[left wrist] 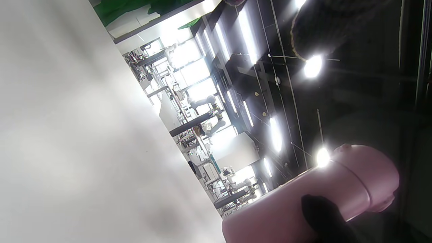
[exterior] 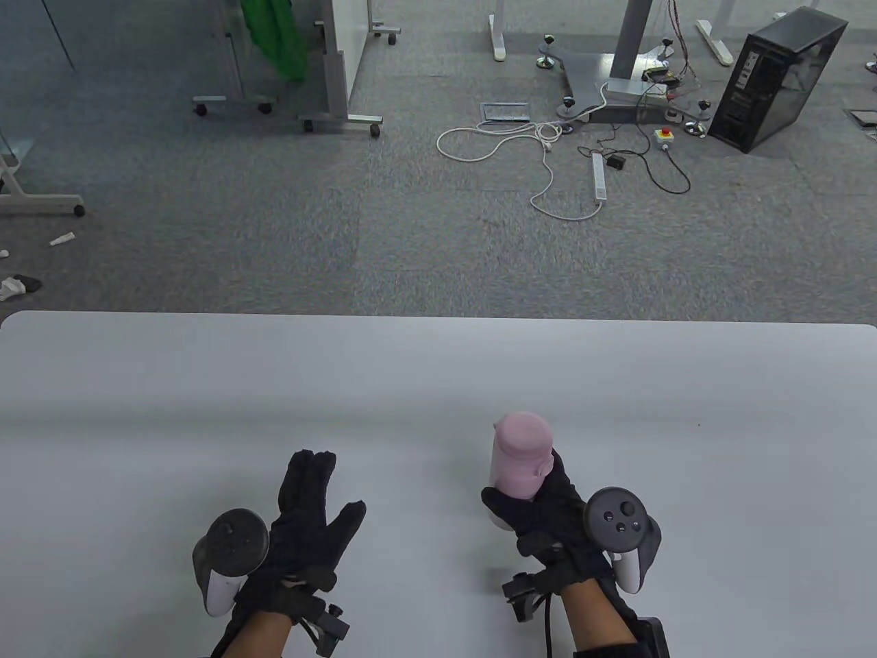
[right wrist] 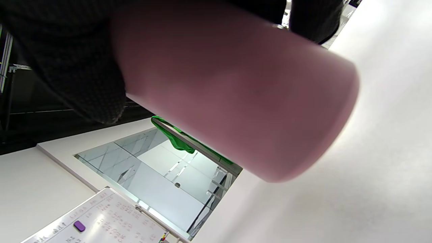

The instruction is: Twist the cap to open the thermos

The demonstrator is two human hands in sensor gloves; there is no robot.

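A pink thermos [exterior: 519,455] with a rounded pink cap [exterior: 524,430] is held upright just above the white table [exterior: 438,384]. My right hand [exterior: 548,510] grips its body from the near side, fingers wrapped around it. The thermos also shows in the left wrist view [left wrist: 314,199] and fills the right wrist view [right wrist: 233,91], its base lifted off the table. My left hand [exterior: 312,510] is open, fingers stretched forward, low over the table to the left of the thermos and apart from it.
The table's far edge [exterior: 438,317] runs across the middle of the table view. Beyond it lie grey carpet, cables [exterior: 548,157], a black computer case [exterior: 777,75] and desk legs.
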